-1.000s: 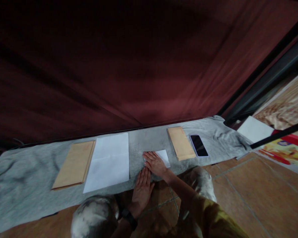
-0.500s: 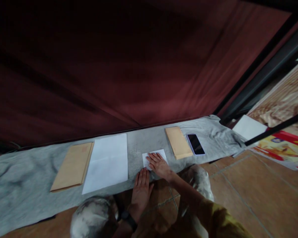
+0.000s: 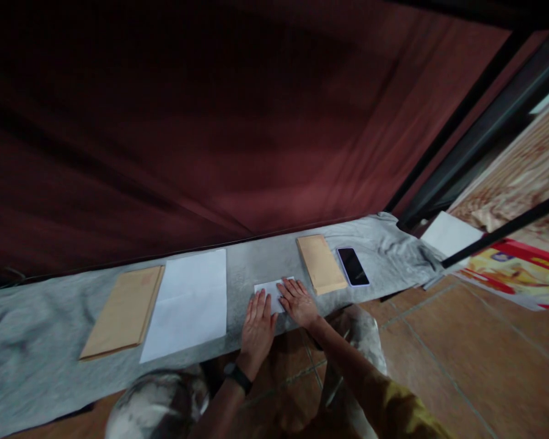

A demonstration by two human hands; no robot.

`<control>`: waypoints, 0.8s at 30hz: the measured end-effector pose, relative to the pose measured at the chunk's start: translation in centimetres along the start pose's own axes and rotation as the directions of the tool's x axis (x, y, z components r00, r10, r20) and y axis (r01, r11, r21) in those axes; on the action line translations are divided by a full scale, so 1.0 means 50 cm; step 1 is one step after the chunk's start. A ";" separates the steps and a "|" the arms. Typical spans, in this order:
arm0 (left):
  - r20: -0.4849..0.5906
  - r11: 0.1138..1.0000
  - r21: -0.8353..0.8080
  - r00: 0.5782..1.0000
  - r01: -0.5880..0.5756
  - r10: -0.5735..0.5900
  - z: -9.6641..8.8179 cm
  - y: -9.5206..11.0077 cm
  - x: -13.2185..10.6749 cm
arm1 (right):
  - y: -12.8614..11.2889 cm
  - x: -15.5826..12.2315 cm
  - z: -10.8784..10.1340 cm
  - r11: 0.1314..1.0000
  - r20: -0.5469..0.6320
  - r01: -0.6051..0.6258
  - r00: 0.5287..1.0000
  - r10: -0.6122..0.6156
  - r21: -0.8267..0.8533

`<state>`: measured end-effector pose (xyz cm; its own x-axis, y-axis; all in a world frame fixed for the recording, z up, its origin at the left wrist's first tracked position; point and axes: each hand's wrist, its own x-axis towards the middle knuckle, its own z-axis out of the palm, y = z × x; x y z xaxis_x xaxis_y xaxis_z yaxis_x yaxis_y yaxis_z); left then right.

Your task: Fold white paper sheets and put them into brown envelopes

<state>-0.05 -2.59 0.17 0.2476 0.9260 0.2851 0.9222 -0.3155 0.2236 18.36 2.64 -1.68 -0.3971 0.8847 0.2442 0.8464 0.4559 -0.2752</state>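
A small white piece of paper [image 3: 276, 294], apparently folded, lies on the grey cloth in front of me. My left hand [image 3: 257, 323] rests flat over its left side, fingers stretched out. Over its right side lies my right hand [image 3: 301, 303], also flat with the fingers extended. Both palms face down and part of the paper is hidden beneath them. To the left is a stack of large white paper [image 3: 190, 305]. Right of my hands lies a small stack of brown envelopes [image 3: 321, 263].
Larger brown envelopes [image 3: 123, 311] lie at the left on the grey cloth [image 3: 32, 341]. A phone [image 3: 353, 266] with a dark screen lies at the right. Behind hangs a dark red curtain [image 3: 256, 152]. A colourful printed box [image 3: 521, 271] stands on the tiled floor [image 3: 439, 347].
My left hand has moved up onto the paper's left side. My right hand has slid to its right side. The view has shifted slightly.
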 end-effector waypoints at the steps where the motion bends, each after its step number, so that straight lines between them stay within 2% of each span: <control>1: 0.012 1.000 -0.004 1.000 -0.004 0.004 0.005 0.002 0.017 | 0.000 0.000 0.000 1.000 -0.001 0.000 1.000 0.000 -0.001; 4: 0.072 1.000 0.015 0.997 0.015 -0.016 0.029 0.000 0.044 | -0.001 0.000 0.000 1.000 -0.009 0.004 1.000 -0.004 -0.005; 8: 0.064 0.999 0.041 0.998 0.014 -0.017 0.053 -0.011 0.024 | -0.003 -0.003 0.002 1.000 -0.032 0.012 0.999 -0.012 -0.025; 17: 0.057 0.990 0.076 0.992 -0.118 0.114 0.016 -0.018 -0.054 | -0.001 -0.005 0.010 0.999 -0.046 0.012 0.999 -0.014 -0.040; 24: 0.030 0.987 0.092 0.992 -0.128 0.126 0.020 -0.018 -0.066 | -0.011 -0.026 -0.001 0.998 -0.061 0.037 0.997 -0.040 -0.050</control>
<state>-1.41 -5.16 -1.89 0.3708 0.8845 0.2831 0.9062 -0.4113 0.0981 18.42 1.21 -1.78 -0.4082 0.8583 0.3110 0.8477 0.4828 -0.2196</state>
